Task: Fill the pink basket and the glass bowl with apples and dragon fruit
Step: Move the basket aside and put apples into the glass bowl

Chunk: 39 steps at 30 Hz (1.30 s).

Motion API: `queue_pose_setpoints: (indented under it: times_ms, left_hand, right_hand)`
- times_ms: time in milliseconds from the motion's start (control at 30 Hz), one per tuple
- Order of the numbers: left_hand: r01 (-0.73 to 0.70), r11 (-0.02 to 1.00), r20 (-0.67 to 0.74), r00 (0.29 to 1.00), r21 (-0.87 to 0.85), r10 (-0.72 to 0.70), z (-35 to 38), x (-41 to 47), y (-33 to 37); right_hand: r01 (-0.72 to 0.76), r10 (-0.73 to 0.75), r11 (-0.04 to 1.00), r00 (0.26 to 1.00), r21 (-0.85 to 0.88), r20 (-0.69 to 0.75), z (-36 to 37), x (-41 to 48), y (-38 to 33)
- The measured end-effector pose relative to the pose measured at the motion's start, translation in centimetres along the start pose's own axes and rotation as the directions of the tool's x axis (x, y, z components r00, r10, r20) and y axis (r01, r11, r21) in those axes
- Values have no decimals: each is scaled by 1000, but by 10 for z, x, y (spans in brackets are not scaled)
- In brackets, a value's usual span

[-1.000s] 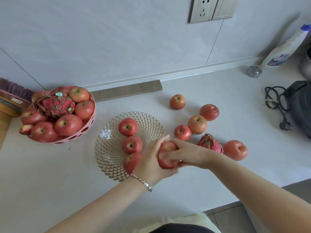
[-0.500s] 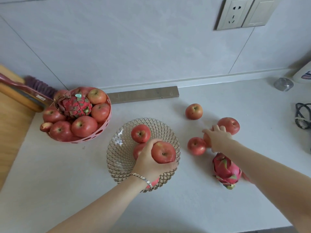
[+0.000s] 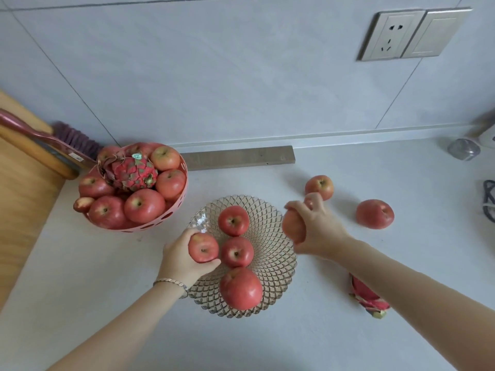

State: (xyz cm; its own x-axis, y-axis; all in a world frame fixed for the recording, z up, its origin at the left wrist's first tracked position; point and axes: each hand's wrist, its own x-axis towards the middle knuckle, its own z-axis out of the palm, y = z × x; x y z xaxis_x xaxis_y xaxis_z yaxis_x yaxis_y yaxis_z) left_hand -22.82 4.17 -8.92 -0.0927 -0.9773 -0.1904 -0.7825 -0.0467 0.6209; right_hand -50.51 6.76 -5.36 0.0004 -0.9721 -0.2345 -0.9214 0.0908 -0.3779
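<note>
The glass bowl (image 3: 270,231) sits mid-counter with three apples in it, the nearest one (image 3: 241,288) large. My left hand (image 3: 182,259) holds a red apple (image 3: 203,248) over the bowl's left rim. My right hand (image 3: 317,230) grips two apples, one (image 3: 292,228) in the palm and a smaller one (image 3: 309,200) under the fingers, just right of the bowl. The pink basket (image 3: 160,222) at the left is heaped with apples and a dragon fruit (image 3: 132,171). A second dragon fruit (image 3: 368,297) lies partly hidden under my right forearm.
Two loose apples (image 3: 320,186) (image 3: 374,213) lie on the white counter right of the bowl. A grey bar (image 3: 238,157) lies along the wall. A brush (image 3: 45,137) and a wooden board (image 3: 18,188) are at the left; a small cap (image 3: 463,149) and a cable (image 3: 489,199) at the right.
My left hand carried its apple from the bowl's near right side to its left rim. My right hand picked up apples from the counter and lifted them toward the bowl.
</note>
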Motion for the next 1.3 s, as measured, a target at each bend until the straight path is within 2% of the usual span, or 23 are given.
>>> queue_pose_setpoints:
  times_ms: [167, 267, 367, 633, 800, 1000, 1200, 1300]
  left_hand:
    - [-183, 962, 222, 965, 204, 136, 2, 6, -13]
    - [-286, 911, 369, 914, 297, 167, 3, 6, -15]
    - [-316, 889, 435, 888, 332, 153, 2, 7, -16]
    - [-244, 898, 485, 873, 366, 40, -1, 11, -11]
    - [-254, 897, 511, 859, 363, 36, -2, 14, -8]
    - [-282, 846, 572, 819, 453, -33, 7, 6, -8]
    - [-332, 732, 479, 878, 595, 9, 18, -8, -11]
    - [-297, 754, 499, 865, 586, -47, 16, -5, -7]
  right_hand:
    - [65, -33, 988, 975, -139, 222, 32, -3, -30]
    - [110, -45, 970, 958, -218, 284, 49, -7, -38]
    - [150, -63, 950, 951, -274, 302, 59, -7, -44]
    - [93, -19, 974, 941, -206, 338, 65, -4, -46]
    - [79, -21, 985, 938, -156, 347, 65, -4, -40]
    - [48, -23, 995, 962, -87, 271, 74, -10, -36]
    - [-33, 55, 993, 977, -114, 204, 85, -20, -48]
    - [-60, 86, 991, 971, -119, 225, 86, -23, -49]
